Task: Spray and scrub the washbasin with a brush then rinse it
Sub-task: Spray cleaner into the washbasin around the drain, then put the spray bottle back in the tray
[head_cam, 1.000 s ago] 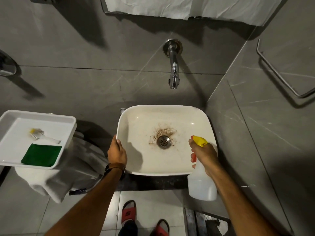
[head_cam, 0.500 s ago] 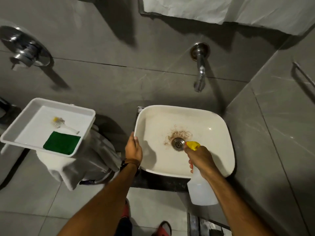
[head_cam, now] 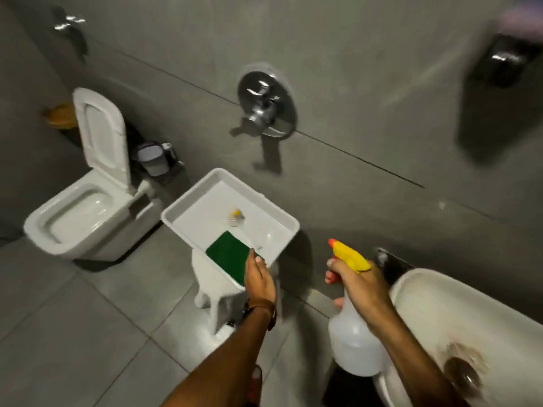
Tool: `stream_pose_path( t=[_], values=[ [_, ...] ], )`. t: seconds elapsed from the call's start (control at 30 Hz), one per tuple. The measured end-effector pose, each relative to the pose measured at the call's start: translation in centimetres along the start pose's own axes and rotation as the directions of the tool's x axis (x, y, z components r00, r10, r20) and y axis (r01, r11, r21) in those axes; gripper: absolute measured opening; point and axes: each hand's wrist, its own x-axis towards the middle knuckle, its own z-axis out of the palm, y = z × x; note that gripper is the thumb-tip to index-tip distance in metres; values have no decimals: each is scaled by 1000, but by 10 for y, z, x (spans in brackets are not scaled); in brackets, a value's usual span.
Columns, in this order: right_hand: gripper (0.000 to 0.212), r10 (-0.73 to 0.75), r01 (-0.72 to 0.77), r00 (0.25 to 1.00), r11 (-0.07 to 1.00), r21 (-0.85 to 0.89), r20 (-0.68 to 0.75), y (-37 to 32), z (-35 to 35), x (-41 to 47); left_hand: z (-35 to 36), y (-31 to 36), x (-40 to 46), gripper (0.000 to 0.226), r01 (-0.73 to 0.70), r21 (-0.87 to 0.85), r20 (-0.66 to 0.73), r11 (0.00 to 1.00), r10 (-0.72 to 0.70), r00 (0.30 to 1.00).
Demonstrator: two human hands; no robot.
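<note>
The white washbasin [head_cam: 435,298] sits at the lower right, with brown stains around its drain [head_cam: 462,374]. My right hand [head_cam: 361,286] is closed on a clear spray bottle [head_cam: 352,345] with a yellow head, held left of the basin. A white tray [head_cam: 282,227] in the middle holds a small brush [head_cam: 236,218] with a clear handle and a green scrub pad [head_cam: 227,254]. My left hand [head_cam: 258,277] reaches over the tray's near edge, fingertips at the pad and the brush handle's end. Whether it grips anything is unclear.
The tray rests on a stand draped with white cloth [head_cam: 211,292]. A white toilet [head_cam: 88,207] with its lid up stands at the left. A chrome mixer valve [head_cam: 266,105] is on the grey wall. A small bin [head_cam: 154,158] sits beside the toilet.
The view has swung left, away from the basin. My left hand left the basin rim and moved to the tray. My right hand carried the spray bottle out of the basin toward the left.
</note>
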Motion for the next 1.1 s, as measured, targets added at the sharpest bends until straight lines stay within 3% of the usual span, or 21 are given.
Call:
stream_pose_path(
  t=[0.23,0.3,0.43,0.67,0.8,0.87,0.93,1.03,1.1],
  values=[
    [37,-226,207,915,974,94,335,-38,176,107,-61,-45,122,49,128,-3,-279,992,-124,952],
    [29,-273,235,873,962,143,404,-37,217,133,-65,-60,142,52,163,-17,-319,987,-160,934],
    [38,-299,214,830,950,227,471,-28,296,181,-58,-91,168,56,224,-78,-351,971,-237,906],
    [40,-237,175,824,970,167,514,3,366,225,-37,-109,175,54,261,-165,-345,951,-303,888],
    [52,-279,314,762,948,43,585,19,370,233,-34,-110,177,50,275,-195,-368,941,-331,869],
    [69,-307,429,768,898,-97,562,28,351,239,-34,-109,176,50,264,-197,-366,944,-320,874],
    [67,-339,468,846,843,-266,412,47,318,245,-34,-109,176,51,246,-192,-381,950,-303,873],
    [44,-269,266,960,792,-549,77,82,269,247,-35,-109,176,52,243,-190,-393,951,-301,869],
    [36,-85,122,993,665,-737,88,102,257,246,-35,-108,175,52,244,-194,-385,950,-302,872]
  ],
)
